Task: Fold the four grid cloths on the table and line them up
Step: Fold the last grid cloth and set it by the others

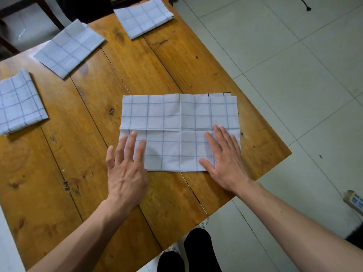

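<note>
A white grid cloth (176,122) lies folded into a wide rectangle near the right edge of the wooden table (137,61). My left hand (126,163) rests flat with spread fingers on its near left corner. My right hand (224,158) presses flat on its near right part. Three smaller folded grid cloths lie along the far side: one at the left edge (18,102), one at the back left (69,48), one at the back centre (143,16).
The table's right edge runs close past the cloth, with pale floor tiles (294,75) beyond. A dark wooden chair (29,14) stands behind the table at the far left. A power strip (354,201) lies on the floor at the right.
</note>
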{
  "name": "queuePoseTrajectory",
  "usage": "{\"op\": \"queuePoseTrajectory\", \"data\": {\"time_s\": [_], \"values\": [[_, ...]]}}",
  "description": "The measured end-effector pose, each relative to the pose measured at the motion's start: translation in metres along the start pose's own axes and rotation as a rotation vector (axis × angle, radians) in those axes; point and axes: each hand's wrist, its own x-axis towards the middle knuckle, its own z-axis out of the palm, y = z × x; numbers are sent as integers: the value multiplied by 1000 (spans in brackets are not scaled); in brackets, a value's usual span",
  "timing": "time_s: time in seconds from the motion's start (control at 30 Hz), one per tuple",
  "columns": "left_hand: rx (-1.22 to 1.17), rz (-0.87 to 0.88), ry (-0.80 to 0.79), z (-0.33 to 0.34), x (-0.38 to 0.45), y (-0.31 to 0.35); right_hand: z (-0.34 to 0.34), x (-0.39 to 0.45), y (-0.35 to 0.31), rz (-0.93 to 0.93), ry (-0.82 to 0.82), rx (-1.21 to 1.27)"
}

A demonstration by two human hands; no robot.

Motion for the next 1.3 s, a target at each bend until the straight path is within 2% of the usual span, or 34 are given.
{"op": "queuePoseTrajectory", "data": {"time_s": [0.27,0.47,0.63,0.73,0.9,1.07,1.3], "values": [[-118,146,-46,-12,35,46,-15,13,-7,-52,-9,59],[-60,280,-141,-8,73,76,-23,41,-18,-78,-21,86],[19,341,-205,1,104,75,-28,62,-14,-78,-92,53],[-9,302,-208,5,113,56,-30,64,-10,-88,-119,44],[-29,103,-170,5,114,21,-36,71,-5,-54,-126,56],[-38,-13,-164,-3,116,-1,-44,83,0,-30,-92,95],[-19,-7,-132,-12,119,4,-58,99,20,33,43,112]]}}
